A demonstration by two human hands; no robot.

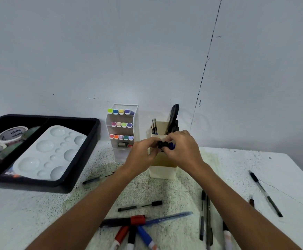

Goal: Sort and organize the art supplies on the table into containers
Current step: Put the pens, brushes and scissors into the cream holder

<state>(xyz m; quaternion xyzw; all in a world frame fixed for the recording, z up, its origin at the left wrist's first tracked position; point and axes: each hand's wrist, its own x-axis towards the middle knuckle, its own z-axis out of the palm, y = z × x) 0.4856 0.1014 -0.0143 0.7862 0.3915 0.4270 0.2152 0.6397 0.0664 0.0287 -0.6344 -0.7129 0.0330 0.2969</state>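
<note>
Held items: both hands are raised together just in front of the cream pen holder (pixel 162 170), pinching a small bundle of markers whose black caps and one blue end show between the fingers.
Left hand (pixel 143 153): fingers curled, fingertips pinching the black cap end of the markers (pixel 160 144).
Right hand (pixel 182 147): fingers curled over the other end, with the blue part peeking out under the knuckles.
How many are held: cannot tell; the hands hide most of the bundle.
Handling: I judge them light, stiff plastic barrels, smooth and apt to slide against each other, so a firm pinch near the caps suits them; they are not fragile.
Pen holder: stands upright on the worktop (pixel 237 168), with brushes (pixel 154 126) in a rear compartment and black scissors (pixel 174 116) beside them; the front compartment nearest the hands looks the likely place for the bundle.
Marker rack (pixel 122 127): just left of the pen holder, with rows of coloured caps facing out.
Loose pens (pixel 139 206): still lying on the worktop near the forearms, including a crossed pile of red, blue and black markers (pixel 134 230), three dark pens (pixel 205 217) side by side to the right, and one pen (pixel 266 193) well apart at far right.
Black tray (pixel 85 141): at left, holding a white palette (pixel 48 152) and tape rolls (pixel 12 135).
Progress: partly done, by my judgement.
</note>
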